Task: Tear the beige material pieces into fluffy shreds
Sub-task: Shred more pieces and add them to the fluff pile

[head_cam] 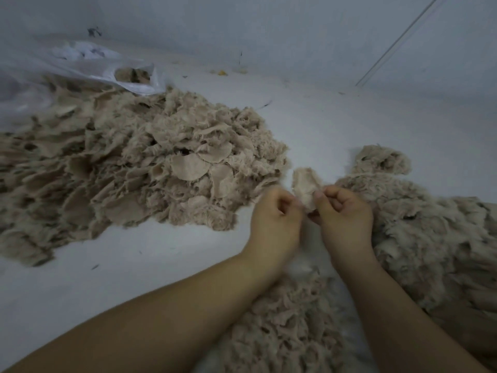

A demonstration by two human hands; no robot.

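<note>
Piece (305, 188): one beige scrap of thin woven stuff, rounded in outline, frayed and fuzzy along its edge, creased down the middle; held upright above the floor (161, 246) between the two hands, its lower end hidden by the fingers.

Right hand (347, 219): fingers curled, thumb and forefinger pinching the scrap's right lower edge; knuckles up; forearm running to the lower right corner.

Left hand (274, 222): fingers curled into a loose fist, fingertips meeting the scrap's left lower edge; somewhat blurred, so whether it truly pinches the cloth I cannot tell for sure; forearm running to the lower left.

Heap (139, 168): large mound to the left of the hands, near but apart from them; flat rounded discs of the same beige cloth, overlapping like petals, mixed with frayed tufts; discs plainest on the side nearest the hands; left part blurred.

Shreds (430, 232): softer, woollier mass to the right, lying behind and beside the right hand; no flat discs to be seen in it; it spreads down under both forearms toward the bottom edge.

Bag (80, 65): clear plastic, crumpled, at the far left behind the heap; a few beige bits show through its mouth.

Floor: pale grey-white, with small dark specks; wall (295, 30) of like colour beyond.
</note>
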